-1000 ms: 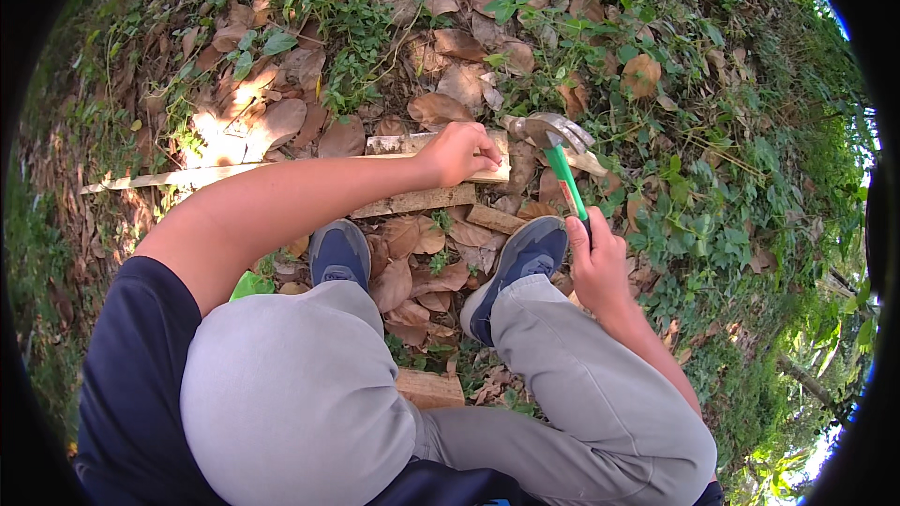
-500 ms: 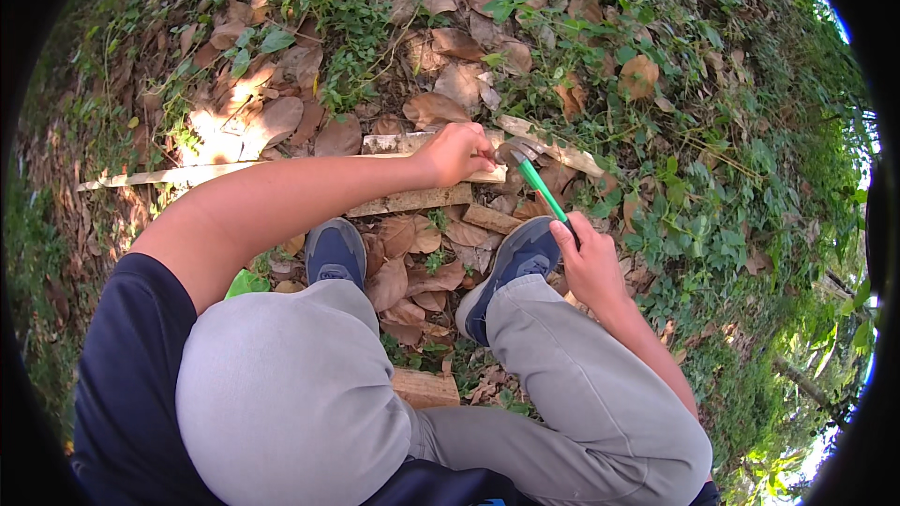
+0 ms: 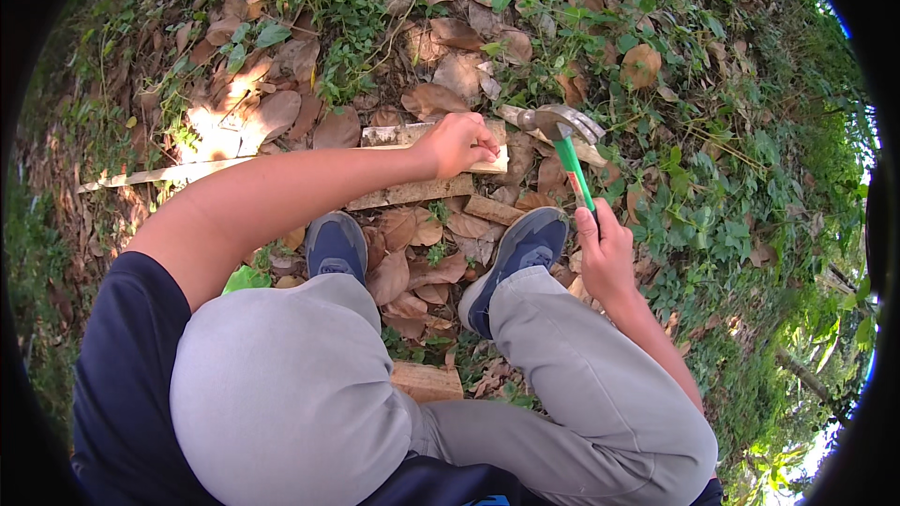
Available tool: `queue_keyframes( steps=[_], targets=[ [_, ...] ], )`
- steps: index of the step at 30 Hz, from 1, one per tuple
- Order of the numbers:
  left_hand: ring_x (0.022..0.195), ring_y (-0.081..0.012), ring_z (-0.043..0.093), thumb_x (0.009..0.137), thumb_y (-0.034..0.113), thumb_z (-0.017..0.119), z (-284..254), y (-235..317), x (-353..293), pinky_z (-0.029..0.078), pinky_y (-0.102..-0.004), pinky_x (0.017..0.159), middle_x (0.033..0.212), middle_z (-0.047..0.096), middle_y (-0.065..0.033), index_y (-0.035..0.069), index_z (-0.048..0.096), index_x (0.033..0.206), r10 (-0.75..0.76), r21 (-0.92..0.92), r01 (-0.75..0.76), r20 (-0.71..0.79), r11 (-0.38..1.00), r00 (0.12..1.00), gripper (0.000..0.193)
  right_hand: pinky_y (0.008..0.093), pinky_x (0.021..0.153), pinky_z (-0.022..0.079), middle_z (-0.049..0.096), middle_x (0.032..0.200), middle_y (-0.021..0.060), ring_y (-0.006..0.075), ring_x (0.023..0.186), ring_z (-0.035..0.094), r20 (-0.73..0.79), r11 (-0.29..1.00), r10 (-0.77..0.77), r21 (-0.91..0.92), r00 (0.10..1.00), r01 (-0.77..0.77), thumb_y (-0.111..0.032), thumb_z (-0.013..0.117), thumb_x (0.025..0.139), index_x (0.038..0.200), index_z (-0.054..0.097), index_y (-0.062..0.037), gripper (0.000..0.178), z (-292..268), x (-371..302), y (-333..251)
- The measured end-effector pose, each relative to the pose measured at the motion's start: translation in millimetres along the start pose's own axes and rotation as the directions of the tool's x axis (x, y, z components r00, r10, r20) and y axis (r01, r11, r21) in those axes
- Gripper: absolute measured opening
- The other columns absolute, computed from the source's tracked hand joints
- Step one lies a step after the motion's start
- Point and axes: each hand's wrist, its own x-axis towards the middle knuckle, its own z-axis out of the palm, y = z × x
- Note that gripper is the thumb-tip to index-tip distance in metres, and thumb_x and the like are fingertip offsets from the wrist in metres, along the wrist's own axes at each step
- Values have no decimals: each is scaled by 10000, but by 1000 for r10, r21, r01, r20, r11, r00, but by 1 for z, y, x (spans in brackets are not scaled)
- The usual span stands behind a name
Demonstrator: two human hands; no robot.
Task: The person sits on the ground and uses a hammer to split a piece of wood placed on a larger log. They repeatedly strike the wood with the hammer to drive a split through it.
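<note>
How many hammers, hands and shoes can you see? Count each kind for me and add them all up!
Hammers: 1, the green-handled hammer
Hands: 2, the left hand and the right hand
Shoes: 2, the left shoe and the right shoe
Total: 5

Wooden strip [image 3: 164, 174] partly hidden behind left forearm [image 3: 291, 189].
</note>
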Motion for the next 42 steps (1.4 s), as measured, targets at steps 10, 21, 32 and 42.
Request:
queue_keyframes(
  steps=[10,21,32,42],
  targets=[
    [954,-323,673,855,160,806,1,-2,0,530,-428,852,949,692,-127,78,789,975,16,-11,-16,-6,1000,1000,147,407,546,406,544,623,126,249,542,512,-1,999,4,32,1000,-4,-380,555,1092,964,594,-29,376,4,-2,11],
    [999,-279,656,830,252,850,-16,10,-1,527,-400,886,1074,674,-97,98,726,1136,-19,75,18,8,997,1000,364,305,536,357,476,638,11,93,599,413,64,938,125,317,990,-139,-382,537,1111,888,561,-22,424,-3,2,12],
    [1106,-335,585,721,208,858,-26,-6,-38,498,-430,963,1129,600,-124,98,695,1183,62,266,-59,-2,962,998,502,299,565,380,486,640,12,96,617,475,103,954,167,234,981,-187,-400,520,1110,863,564,-23,453,-6,6,13],
    [1105,-319,568,800,227,817,-29,-29,-35,475,-416,988,1126,594,-109,109,691,1222,146,274,-138,-7,952,989,456,323,548,377,486,617,46,123,577,465,102,992,88,84,991,-97,-398,538,1102,900,587,-19,432,-8,15,7]
  ],
)
